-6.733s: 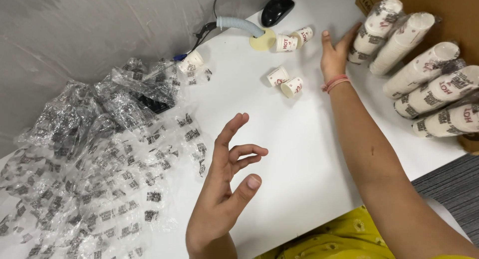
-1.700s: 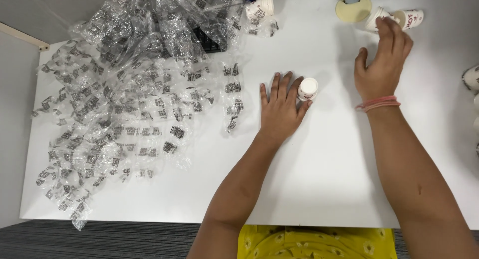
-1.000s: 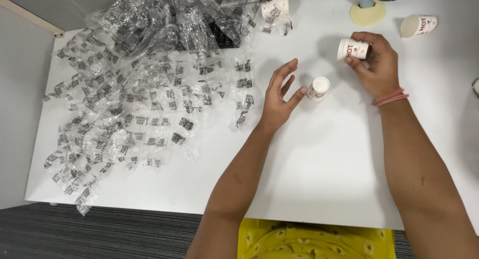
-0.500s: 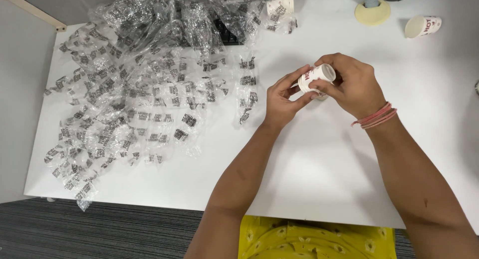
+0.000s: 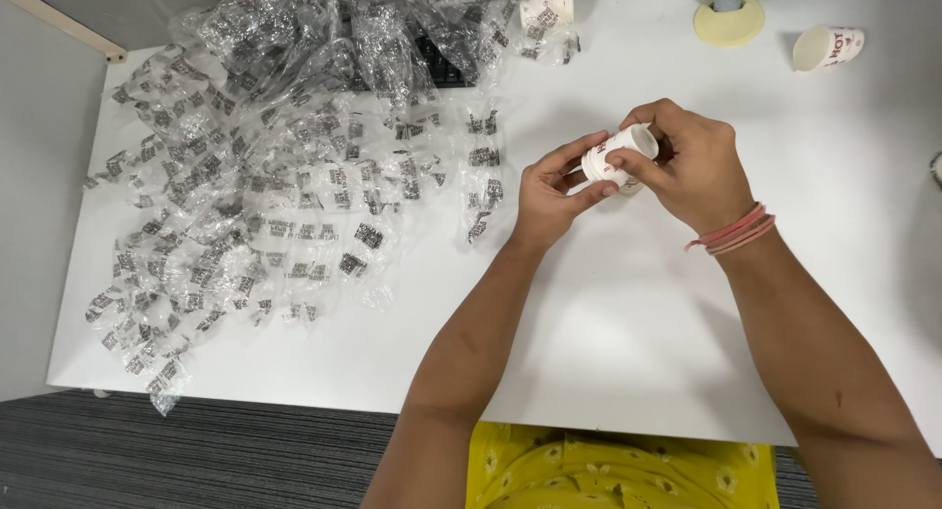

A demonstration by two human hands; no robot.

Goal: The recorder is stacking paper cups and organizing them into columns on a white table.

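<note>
Paper cups (image 5: 618,158), apart on the worktop (image 5: 628,323) a second ago, now meet, nested, clamped by fingers of left hand (image 5: 549,190) and right hand (image 5: 687,171).

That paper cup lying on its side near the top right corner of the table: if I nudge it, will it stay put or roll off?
The paper cup lies on its side, so it would likely roll, probably curving because it tapers. It looks thin and empty, so likely light and easily crushed. The white table looks smooth, so a push may also slide it.
</note>
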